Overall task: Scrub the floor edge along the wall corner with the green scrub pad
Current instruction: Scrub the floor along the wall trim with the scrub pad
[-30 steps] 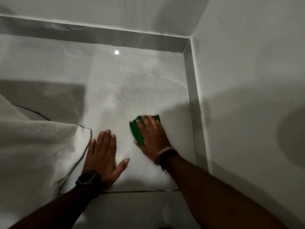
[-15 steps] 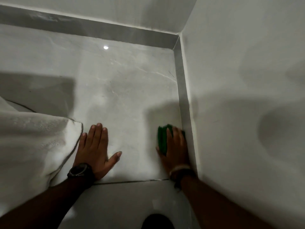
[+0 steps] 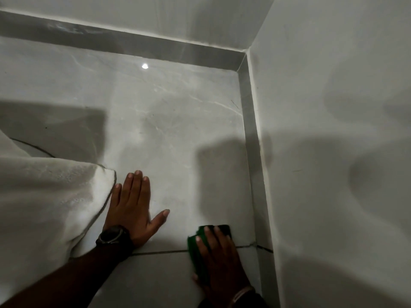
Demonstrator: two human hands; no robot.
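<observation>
My right hand (image 3: 219, 261) presses flat on the green scrub pad (image 3: 195, 250), which lies on the glossy grey floor tile across a grout line, a short way left of the grey skirting strip (image 3: 252, 156) at the foot of the right wall. Most of the pad is hidden under my fingers. My left hand (image 3: 133, 205), with a black watch on its wrist, lies flat on the tile, fingers spread and holding nothing. The wall corner (image 3: 244, 54) is at the far upper right.
A white cloth (image 3: 44, 201) drapes over the floor at the left, its edge touching my left hand. White walls rise at the back and right. A dark grout line (image 3: 160, 252) crosses the floor near my hands.
My right hand slid the pad from mid-tile over to the skirting, then back along the edge toward me, across the grout line. The left hand stayed planted.
</observation>
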